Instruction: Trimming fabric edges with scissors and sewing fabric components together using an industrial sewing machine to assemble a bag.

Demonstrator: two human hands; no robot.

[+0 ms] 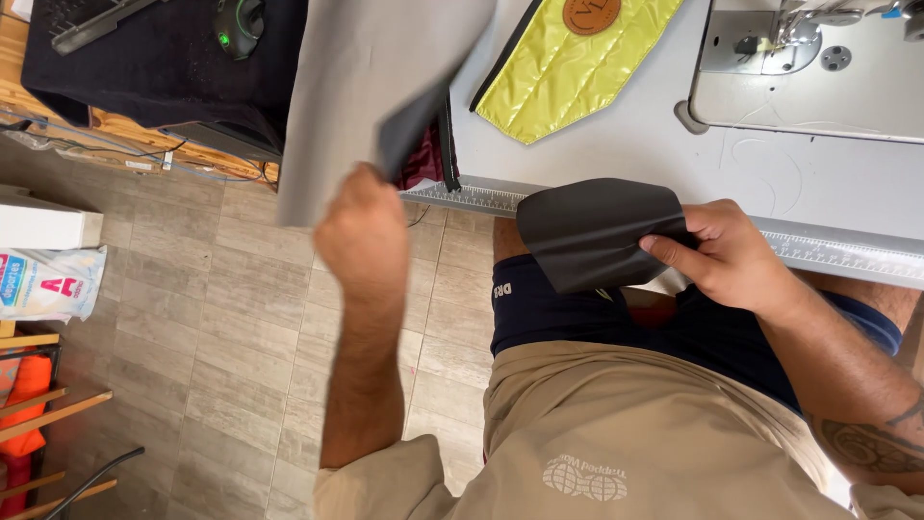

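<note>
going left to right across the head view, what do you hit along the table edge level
left hand gripping the grey fabric sheet → yellow quilted panel → black fabric piece → right hand → sewing machine base

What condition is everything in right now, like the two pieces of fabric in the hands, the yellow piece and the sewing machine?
left hand: closed on the grey fabric sheet's lower edge.
grey fabric sheet: lifted, hanging curled, dark underside showing.
right hand: pinching the black fabric piece.
black fabric piece: held at the table edge, bent over.
yellow quilted panel: lying flat on the sewing table.
sewing machine: nothing under its needle.
</note>
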